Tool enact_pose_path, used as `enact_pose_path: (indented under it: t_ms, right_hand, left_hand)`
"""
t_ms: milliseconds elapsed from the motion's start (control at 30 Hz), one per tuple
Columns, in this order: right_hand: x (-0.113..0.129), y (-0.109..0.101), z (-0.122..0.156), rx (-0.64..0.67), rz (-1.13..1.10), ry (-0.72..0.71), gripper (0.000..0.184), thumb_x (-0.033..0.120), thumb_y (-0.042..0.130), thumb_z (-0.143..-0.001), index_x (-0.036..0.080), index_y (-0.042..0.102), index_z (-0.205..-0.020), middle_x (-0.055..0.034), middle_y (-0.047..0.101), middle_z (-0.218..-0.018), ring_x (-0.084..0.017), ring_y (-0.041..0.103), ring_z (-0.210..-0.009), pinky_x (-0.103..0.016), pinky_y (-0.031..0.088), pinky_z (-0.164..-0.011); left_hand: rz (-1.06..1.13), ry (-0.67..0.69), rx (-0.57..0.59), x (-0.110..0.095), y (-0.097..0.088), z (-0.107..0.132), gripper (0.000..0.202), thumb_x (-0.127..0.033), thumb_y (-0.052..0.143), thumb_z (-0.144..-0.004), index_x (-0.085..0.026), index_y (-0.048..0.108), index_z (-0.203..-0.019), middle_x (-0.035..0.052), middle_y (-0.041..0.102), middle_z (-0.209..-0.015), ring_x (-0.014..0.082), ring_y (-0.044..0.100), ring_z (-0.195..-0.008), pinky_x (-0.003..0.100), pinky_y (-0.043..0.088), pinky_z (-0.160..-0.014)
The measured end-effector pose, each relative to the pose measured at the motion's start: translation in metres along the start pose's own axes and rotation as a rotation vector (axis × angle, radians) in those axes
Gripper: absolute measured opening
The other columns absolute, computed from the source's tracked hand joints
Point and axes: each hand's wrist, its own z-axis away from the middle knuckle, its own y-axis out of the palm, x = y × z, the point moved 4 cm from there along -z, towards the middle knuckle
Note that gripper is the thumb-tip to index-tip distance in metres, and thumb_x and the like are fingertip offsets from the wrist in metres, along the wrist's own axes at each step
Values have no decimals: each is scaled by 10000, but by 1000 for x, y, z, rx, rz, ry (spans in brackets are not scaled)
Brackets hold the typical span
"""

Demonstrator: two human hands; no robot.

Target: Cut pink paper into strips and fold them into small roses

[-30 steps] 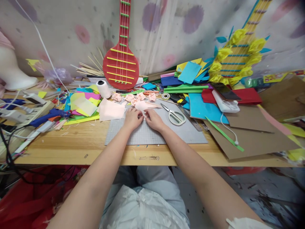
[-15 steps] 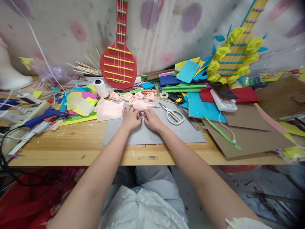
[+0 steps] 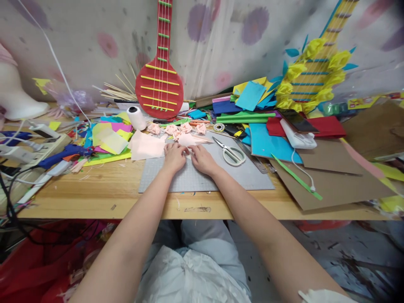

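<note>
My left hand (image 3: 174, 156) and my right hand (image 3: 201, 159) meet over the grey cutting mat (image 3: 221, 179), fingers curled and pinching a small pale pink piece of paper (image 3: 188, 140) between them. A larger pink paper sheet (image 3: 146, 147) lies just left of my left hand. Several finished pink paper flowers (image 3: 176, 128) sit in a row beyond my fingers. White-handled scissors (image 3: 232, 152) lie on the mat to the right of my right hand.
A white thread spool (image 3: 136, 117) and a red cardboard guitar (image 3: 160, 82) stand behind. A blue glue gun (image 3: 65, 153) and power strips lie at the left. Coloured paper stacks (image 3: 252, 101), a metal ruler (image 3: 252, 158) and brown cardboard (image 3: 334, 181) fill the right.
Both hands stay together on the pink paper with only small finger movements. The view shifted slightly down and back up.
</note>
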Motion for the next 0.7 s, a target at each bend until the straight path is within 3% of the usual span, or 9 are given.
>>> enact_pose_path:
  t_ms: [200,300,433,533,700]
  right_hand:
    - [2,0,2,20,11,-121,485,42,346,-762,156,447,-1222,-121,501,-1079,-205,440,-1021,-350,373,-902]
    - [2,-1,3,12,10,-114,492,33,332,-768,153,437,-1234,-120,502,-1071,-201,445,-1008,-349,370,-905]
    - [6,-6,4,-12,3,-87,390,162,407,-828,140,444,-1215,-126,504,-1078,-213,452,-1006,-360,369,-909]
    - [11,-10,5,-11,13,-107,389,302,497,-823,154,466,-1181,-120,514,-1081,-226,452,-1006,-369,372,-904]
    - [11,-12,6,-36,34,-100,412,275,545,-779,162,468,-1167,-120,501,-1098,-234,433,-1029,-375,372,-902]
  left_hand:
    - [5,-6,-5,1,0,1,328,-63,439,-688,-268,662,-814,47,585,-957,252,424,-1050,432,278,-947]
    - [82,-27,-63,5,-3,0,398,-22,420,-655,-261,639,-886,34,557,-1092,234,428,-1096,415,306,-962]
    - [365,-40,-129,15,-5,-5,512,19,371,-586,-227,561,-993,32,506,-1208,167,461,-1131,336,376,-966]
    - [603,-125,-123,23,-2,-9,533,-2,352,-608,-213,476,-1082,43,495,-1217,135,558,-994,289,463,-856]
    - [785,-298,-208,30,-2,-15,481,-167,512,-710,-218,373,-1168,87,462,-1261,116,591,-884,254,493,-770]
